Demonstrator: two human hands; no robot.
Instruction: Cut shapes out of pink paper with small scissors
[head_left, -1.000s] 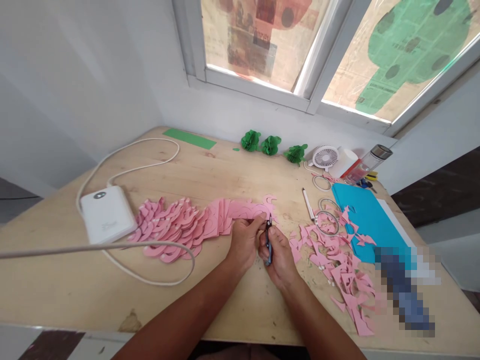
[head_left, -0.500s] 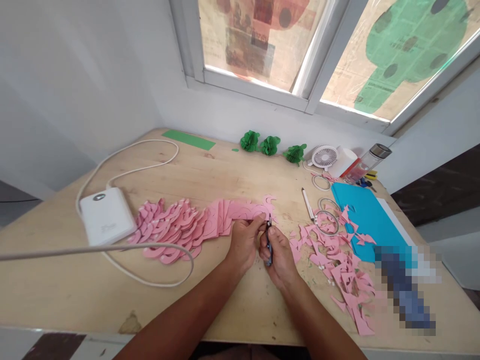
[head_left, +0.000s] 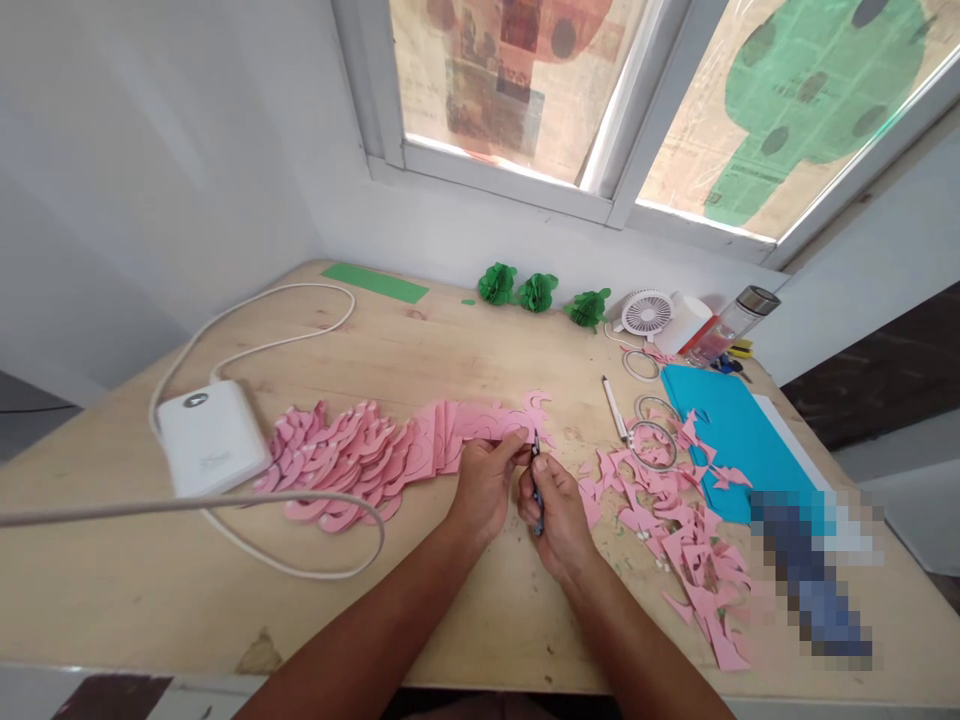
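Note:
Pinched in the fingers of my left hand (head_left: 484, 485) is a pink paper strip (head_left: 491, 418) marked with curved outlines. My right hand (head_left: 559, 510) grips small dark scissors (head_left: 536, 490), their blades pointing away from me at the strip's right end. A cut, curled bit of pink paper (head_left: 536, 400) shows just beyond the tips. To the left, pink strips overlap a heap of cut, curved pink paper pieces (head_left: 345, 450). My fingers cover part of the strip and of the scissors.
Pink scraps (head_left: 679, 530) and metal rings (head_left: 652, 445) lie right of my hands, near a white pen (head_left: 613, 405) and a blue folder (head_left: 735, 430). A white power bank (head_left: 214, 435) with a looping cable is at left. Green paper flowers (head_left: 538, 292) and a fan (head_left: 647, 313) stand behind.
The view has shifted very slightly. Both hands stay in nearly the same place, with the strip and the scissors still held.

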